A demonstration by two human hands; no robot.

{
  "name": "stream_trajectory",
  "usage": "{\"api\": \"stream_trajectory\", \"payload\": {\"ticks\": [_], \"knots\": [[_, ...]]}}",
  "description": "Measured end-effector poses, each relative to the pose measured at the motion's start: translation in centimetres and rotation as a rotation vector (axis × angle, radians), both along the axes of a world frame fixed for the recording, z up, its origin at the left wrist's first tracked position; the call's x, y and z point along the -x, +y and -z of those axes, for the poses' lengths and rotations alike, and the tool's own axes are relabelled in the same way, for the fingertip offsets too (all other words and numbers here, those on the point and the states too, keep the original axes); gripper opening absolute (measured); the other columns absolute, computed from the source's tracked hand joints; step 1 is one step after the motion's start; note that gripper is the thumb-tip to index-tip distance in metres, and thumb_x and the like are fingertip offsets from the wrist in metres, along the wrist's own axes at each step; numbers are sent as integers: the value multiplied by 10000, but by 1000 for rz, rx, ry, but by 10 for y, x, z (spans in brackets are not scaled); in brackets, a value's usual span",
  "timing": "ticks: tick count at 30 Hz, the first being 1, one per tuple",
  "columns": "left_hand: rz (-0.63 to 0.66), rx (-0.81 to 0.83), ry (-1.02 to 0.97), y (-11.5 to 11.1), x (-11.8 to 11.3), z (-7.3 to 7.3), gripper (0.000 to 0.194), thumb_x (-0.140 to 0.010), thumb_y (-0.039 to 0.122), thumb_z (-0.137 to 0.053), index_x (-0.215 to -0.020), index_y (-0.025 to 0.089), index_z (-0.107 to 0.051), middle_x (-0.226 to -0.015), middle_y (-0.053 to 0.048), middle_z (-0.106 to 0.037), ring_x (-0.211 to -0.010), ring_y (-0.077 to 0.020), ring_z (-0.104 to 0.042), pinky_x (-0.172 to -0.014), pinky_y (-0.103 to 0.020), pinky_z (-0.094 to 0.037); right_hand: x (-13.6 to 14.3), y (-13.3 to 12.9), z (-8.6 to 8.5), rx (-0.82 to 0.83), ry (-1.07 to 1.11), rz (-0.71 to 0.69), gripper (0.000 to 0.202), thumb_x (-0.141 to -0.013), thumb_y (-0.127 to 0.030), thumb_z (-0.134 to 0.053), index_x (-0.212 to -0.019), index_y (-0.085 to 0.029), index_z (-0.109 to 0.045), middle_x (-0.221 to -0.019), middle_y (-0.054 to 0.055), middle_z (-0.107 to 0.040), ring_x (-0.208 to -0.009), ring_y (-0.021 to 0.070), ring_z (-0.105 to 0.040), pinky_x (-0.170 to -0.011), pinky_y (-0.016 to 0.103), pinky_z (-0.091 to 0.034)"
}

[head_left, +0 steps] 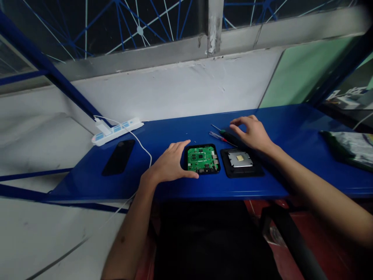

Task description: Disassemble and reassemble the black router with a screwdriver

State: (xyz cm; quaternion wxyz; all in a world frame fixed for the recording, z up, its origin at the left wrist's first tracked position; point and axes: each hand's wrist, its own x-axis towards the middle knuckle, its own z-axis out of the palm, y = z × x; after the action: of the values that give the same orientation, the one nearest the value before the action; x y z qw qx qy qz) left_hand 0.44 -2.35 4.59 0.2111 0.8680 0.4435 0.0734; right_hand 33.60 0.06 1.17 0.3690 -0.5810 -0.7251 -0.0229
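Observation:
A green circuit board (196, 156) lies in a square black case (218, 165) on the blue table. Around the case's left side my left hand (172, 161) is spread, thumb at the near edge and fingers toward the far corner; it does not grip the case firmly. To the right rests a black cover (227, 168) with a metal plate (246, 159) bearing a small yellowish pad (239, 158). My right hand (251, 131) hovers over the table by two screwdrivers, fingers curved and apart, nothing visible in them. One screwdriver has a dark green-black handle (231, 138), the other a clear-and-red one (216, 136).
A black phone (119, 157) lies at the left. Behind it stands a white power strip (118, 131) with a plugged-in charger, its white cable (142, 146) trailing over the table edge. A plastic bag (349, 147) lies at far right. Tiny bits, perhaps screws, lie behind the case.

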Motion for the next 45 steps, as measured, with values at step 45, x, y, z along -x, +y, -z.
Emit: {"api": "stream_trajectory", "payload": {"ticks": [45], "knots": [[6,53,-159,5,0,33,1172,-582,656,-813,-1505,229,-229,-1441,-155,-368,-1382,-407,-331,-1152,-613,-321,44,-33,-12,232,-181,-652,328,-835,-434,-678,-1085,-224,-648,-1443,121,-552,-1374,324,-476,-1128,561,-389]]}}
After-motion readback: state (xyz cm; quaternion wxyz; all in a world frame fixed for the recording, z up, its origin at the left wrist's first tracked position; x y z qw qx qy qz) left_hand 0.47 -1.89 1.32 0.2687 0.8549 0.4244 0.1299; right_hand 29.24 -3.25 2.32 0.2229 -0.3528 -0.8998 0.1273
